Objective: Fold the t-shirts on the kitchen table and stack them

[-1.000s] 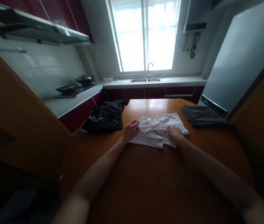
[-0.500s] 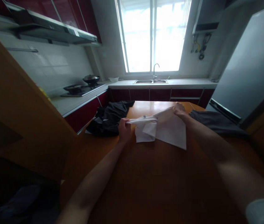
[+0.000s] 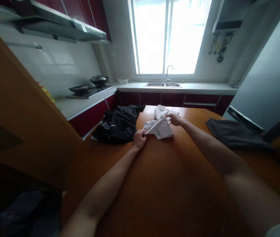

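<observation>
A white shirt (image 3: 164, 132) lies bunched on the wooden table (image 3: 154, 177), part of it crumpled toward the far edge and a flat, sleeve-like piece nearer me. My left hand (image 3: 139, 139) is closed on its left end, low over the tabletop. Farther right, my right hand (image 3: 176, 119) pinches the cloth at its upper right. Between the two hands a strip of the fabric is drawn tight at a slant. Just left of the shirt is a heap of black clothing (image 3: 125, 123) with a small white mark.
Folded dark grey cloth (image 3: 234, 131) lies at the table's right, near the fridge (image 3: 266, 65). Beyond the table run a counter with a sink (image 3: 154, 84) and a stove holding a lidded wok (image 3: 98, 79). A wooden panel (image 3: 31, 98) stands at the left.
The white shirt has gone from stretched out wide to bunched, with part of it now toward the far edge. My right hand has moved left, closer to my left hand.
</observation>
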A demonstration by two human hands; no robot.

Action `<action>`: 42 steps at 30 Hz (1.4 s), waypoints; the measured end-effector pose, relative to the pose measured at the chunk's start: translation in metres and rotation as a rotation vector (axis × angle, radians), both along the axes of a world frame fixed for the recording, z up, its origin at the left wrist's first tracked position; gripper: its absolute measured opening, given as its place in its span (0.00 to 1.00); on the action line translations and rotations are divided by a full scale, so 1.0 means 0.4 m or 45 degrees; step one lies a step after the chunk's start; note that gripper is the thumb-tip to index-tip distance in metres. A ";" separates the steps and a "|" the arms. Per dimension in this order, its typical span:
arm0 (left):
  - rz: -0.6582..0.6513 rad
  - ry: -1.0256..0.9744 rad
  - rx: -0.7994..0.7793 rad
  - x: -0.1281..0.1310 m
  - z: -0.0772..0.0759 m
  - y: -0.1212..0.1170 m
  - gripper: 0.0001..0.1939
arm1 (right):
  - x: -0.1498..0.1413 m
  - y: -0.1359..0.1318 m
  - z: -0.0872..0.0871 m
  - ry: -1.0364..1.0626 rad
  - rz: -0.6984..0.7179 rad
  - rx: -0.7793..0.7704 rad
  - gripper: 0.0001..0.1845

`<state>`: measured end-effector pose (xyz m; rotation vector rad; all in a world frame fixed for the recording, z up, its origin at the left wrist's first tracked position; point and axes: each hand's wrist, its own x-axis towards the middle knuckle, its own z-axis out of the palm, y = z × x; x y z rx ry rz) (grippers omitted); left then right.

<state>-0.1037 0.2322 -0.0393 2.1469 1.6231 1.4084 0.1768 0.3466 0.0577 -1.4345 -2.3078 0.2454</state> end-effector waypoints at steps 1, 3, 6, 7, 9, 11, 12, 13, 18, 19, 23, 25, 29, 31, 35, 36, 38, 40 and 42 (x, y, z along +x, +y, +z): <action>-0.005 0.009 -0.013 0.000 -0.003 0.001 0.09 | -0.015 -0.011 -0.019 -0.010 0.015 -0.030 0.17; -0.022 0.027 -0.020 0.000 -0.005 0.000 0.09 | -0.042 -0.021 -0.044 0.008 0.020 -0.062 0.22; -0.035 0.031 -0.019 0.000 -0.005 -0.004 0.10 | -0.065 -0.019 -0.058 0.016 -0.030 -0.091 0.21; -0.033 0.023 -0.018 0.000 -0.005 -0.005 0.10 | -0.065 -0.017 -0.058 0.008 -0.056 -0.099 0.18; -0.020 -0.002 -0.016 -0.002 -0.005 -0.005 0.09 | -0.056 -0.016 -0.053 -0.013 -0.124 -0.098 0.13; -0.015 -0.030 -0.018 -0.003 -0.002 -0.006 0.09 | -0.037 -0.022 -0.037 -0.026 -0.212 -0.059 0.12; -0.019 -0.046 -0.018 -0.002 0.001 -0.008 0.08 | -0.027 -0.027 -0.026 -0.028 -0.260 -0.027 0.12; -0.026 -0.064 -0.015 0.000 0.006 -0.012 0.08 | -0.016 -0.034 -0.011 -0.028 -0.304 0.007 0.12; -0.074 -0.134 0.131 0.032 0.053 -0.046 0.08 | 0.043 -0.075 0.089 0.013 -0.442 0.290 0.14; -0.074 -0.136 0.180 0.041 0.062 -0.055 0.08 | 0.058 -0.083 0.111 0.036 -0.443 0.374 0.13; -0.055 -0.136 0.314 0.068 0.082 -0.083 0.09 | 0.132 -0.120 0.182 0.107 -0.321 0.478 0.11; -0.059 -0.101 0.300 0.070 0.079 -0.091 0.09 | 0.175 -0.152 0.198 0.116 -0.184 0.397 0.12; -0.025 0.179 0.126 0.061 0.056 -0.098 0.12 | 0.268 -0.255 0.187 0.148 -0.018 0.230 0.10; -0.025 0.330 0.009 0.061 0.041 -0.098 0.20 | 0.319 -0.323 0.166 0.175 0.064 0.060 0.10; -0.132 0.432 -0.100 0.077 0.021 -0.088 0.19 | 0.411 -0.453 0.108 0.273 0.182 -0.273 0.22; -0.169 0.435 -0.098 0.083 0.020 -0.082 0.14 | 0.429 -0.478 0.091 0.291 0.193 -0.322 0.24; -0.272 0.429 -0.103 0.090 0.022 -0.067 0.07 | 0.460 -0.513 0.058 0.271 0.204 -0.370 0.25; -0.367 0.418 -0.130 0.090 0.032 -0.053 0.07 | 0.481 -0.529 0.027 0.156 0.165 -0.358 0.26; -0.390 0.400 -0.155 0.081 0.049 -0.044 0.09 | 0.494 -0.532 -0.001 0.017 0.072 -0.320 0.25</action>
